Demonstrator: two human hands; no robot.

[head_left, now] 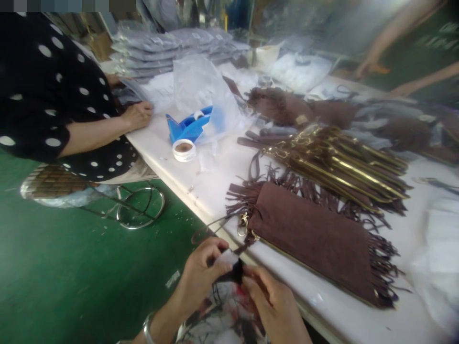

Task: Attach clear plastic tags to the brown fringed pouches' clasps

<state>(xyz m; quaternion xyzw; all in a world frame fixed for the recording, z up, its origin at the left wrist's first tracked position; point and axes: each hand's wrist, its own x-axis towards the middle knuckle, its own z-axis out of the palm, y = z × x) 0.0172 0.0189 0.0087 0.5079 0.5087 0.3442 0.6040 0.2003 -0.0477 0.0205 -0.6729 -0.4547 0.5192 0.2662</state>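
Note:
My left hand and my right hand meet at the bottom, just off the white table's near edge. Both pinch a small white and dark piece between their fingertips. A thin strap runs from there up to the gold clasp of a brown suede fringed bag lying flat on the table in front of me. Behind it lies a fanned stack of similar brown bags with gold zips.
A person in a black dotted top sits at the left on a woven stool, one hand on the table. A blue tape dispenser, a tape roll, clear plastic bags and stacked packed goods lie beyond. Green floor at left.

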